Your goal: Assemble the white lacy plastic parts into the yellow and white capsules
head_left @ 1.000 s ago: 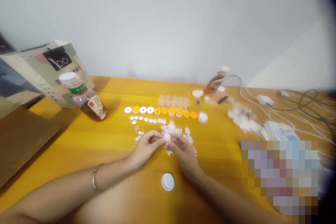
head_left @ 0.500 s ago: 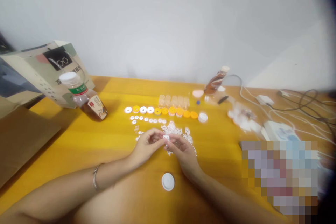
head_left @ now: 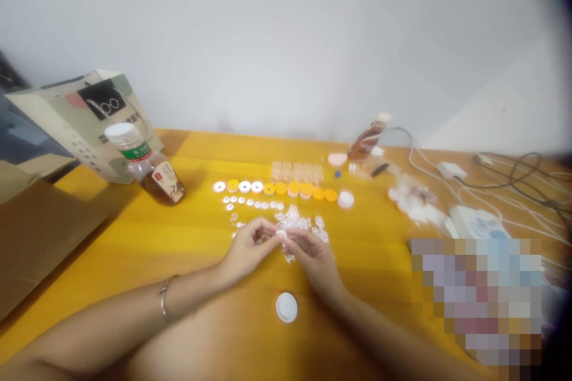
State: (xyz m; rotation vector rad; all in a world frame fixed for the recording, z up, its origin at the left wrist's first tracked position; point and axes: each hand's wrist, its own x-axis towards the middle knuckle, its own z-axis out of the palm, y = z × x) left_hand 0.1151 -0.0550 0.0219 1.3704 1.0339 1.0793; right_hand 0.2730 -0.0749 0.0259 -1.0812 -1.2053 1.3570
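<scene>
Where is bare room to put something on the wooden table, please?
Bare yellow-brown wooden table shows between the left hand and the green-banded clear bottle, and from the right hand to the pixelated patch. Crowded beyond both hands: white openwork pieces, then yellow and white round caps.

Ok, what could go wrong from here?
The left hand and right hand pinch a small white piece; it could slip and get lost among the loose white openwork pieces just beyond. The white lid lies on the near side of both hands, so a lowered hand might bump it.
</scene>
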